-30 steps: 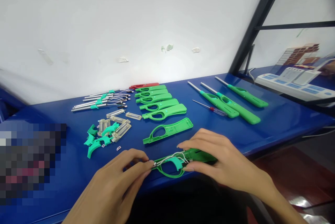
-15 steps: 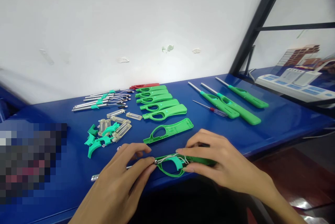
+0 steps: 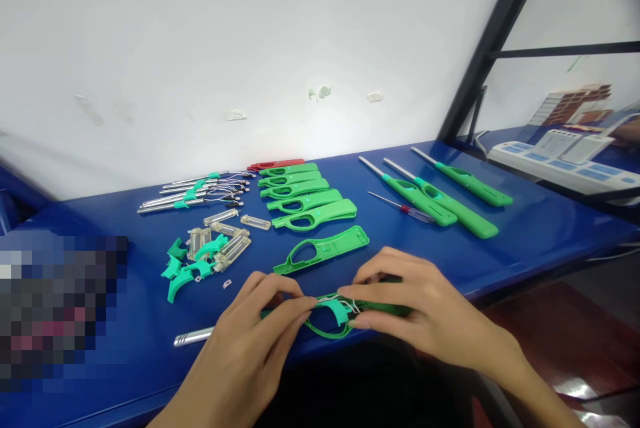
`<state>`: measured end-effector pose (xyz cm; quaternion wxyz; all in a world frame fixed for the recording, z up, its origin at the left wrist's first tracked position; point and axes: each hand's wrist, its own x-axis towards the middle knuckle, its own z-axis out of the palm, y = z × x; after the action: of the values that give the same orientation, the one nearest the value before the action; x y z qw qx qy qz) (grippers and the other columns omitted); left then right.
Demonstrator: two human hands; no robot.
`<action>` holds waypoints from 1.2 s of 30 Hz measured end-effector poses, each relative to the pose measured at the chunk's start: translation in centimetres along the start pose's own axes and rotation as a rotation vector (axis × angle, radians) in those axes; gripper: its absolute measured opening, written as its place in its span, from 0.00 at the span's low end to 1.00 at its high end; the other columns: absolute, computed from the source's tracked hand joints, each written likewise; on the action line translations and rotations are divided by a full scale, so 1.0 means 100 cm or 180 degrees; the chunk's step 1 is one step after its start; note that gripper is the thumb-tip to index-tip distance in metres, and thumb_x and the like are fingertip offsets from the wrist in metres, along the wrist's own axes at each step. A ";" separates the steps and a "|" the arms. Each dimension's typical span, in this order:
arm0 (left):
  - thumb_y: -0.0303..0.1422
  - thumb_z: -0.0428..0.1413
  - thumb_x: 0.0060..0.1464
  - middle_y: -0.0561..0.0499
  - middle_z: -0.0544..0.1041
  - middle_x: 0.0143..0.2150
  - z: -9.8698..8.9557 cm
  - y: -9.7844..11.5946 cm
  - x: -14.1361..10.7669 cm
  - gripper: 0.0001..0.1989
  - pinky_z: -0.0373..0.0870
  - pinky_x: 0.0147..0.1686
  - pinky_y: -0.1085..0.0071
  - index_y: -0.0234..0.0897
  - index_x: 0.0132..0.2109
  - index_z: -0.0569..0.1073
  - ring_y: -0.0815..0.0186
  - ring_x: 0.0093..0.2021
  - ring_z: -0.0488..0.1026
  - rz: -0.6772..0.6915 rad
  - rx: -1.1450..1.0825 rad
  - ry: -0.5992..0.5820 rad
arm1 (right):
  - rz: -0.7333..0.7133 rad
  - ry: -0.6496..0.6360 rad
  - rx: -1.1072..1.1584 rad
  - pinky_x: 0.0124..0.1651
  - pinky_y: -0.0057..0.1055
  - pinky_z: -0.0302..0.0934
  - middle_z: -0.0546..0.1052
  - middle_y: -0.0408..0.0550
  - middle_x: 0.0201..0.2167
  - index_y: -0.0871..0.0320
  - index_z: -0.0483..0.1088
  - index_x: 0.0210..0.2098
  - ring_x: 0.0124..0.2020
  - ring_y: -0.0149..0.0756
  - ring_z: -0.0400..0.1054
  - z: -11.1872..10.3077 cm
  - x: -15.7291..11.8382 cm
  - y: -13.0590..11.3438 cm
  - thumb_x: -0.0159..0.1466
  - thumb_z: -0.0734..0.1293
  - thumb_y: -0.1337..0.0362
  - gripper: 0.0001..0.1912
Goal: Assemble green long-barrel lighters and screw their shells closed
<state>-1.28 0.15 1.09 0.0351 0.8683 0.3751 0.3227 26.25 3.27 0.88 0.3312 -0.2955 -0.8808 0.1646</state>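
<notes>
An opened green lighter shell [image 3: 327, 333] lies near the table's front edge, with a teal trigger [image 3: 337, 312] and thin white wires [image 3: 355, 307] in it. My right hand [image 3: 423, 301] grips its handle end, fingertips at the wires beside the trigger. Finger and thumb of my left hand [image 3: 263, 338] are pinched together at the front of the shell, on the wires. A metal lighter tube [image 3: 193, 337] sticks out to the left from under my left hand. Part of the shell is hidden beneath both hands.
Beyond my hands lies a green half shell [image 3: 327, 249], with several closed-up shells [image 3: 315, 216] behind. Left are metal tubes with wires [image 3: 187, 200], clear tanks [image 3: 233, 251] and teal triggers [image 3: 183, 277]. Right are a screwdriver [image 3: 417, 213] and assembled lighters [image 3: 463, 210].
My left hand has slid right along the lighter toward the trigger, uncovering more of the metal tube and a small part on the table. My right hand has barely moved.
</notes>
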 end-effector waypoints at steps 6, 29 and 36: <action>0.20 0.53 0.71 0.50 0.75 0.46 0.000 0.002 0.002 0.12 0.71 0.46 0.69 0.40 0.53 0.77 0.66 0.42 0.72 -0.0001 -0.0061 0.0122 | -0.0067 0.0067 0.0048 0.47 0.33 0.67 0.83 0.45 0.44 0.52 0.83 0.51 0.44 0.35 0.75 0.001 0.001 0.002 0.71 0.74 0.60 0.10; 0.26 0.51 0.73 0.48 0.78 0.49 -0.025 -0.031 -0.006 0.12 0.74 0.49 0.63 0.41 0.56 0.76 0.61 0.47 0.77 -0.0248 0.1060 0.0561 | 0.0085 0.0216 -0.0434 0.53 0.39 0.73 0.81 0.47 0.49 0.46 0.76 0.58 0.49 0.41 0.77 0.009 -0.006 0.008 0.73 0.72 0.56 0.15; 0.34 0.52 0.72 0.46 0.80 0.40 -0.047 -0.060 -0.007 0.13 0.76 0.37 0.59 0.39 0.45 0.82 0.52 0.42 0.76 -0.0946 0.1965 0.0005 | 0.0059 0.0349 -0.0574 0.55 0.39 0.74 0.80 0.45 0.52 0.42 0.72 0.60 0.51 0.40 0.78 0.011 -0.009 0.009 0.74 0.70 0.55 0.16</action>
<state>-8.13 3.12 2.58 -0.1830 0.7736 0.5775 0.1860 26.44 3.34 -0.75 0.3495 -0.3408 -0.8699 0.0712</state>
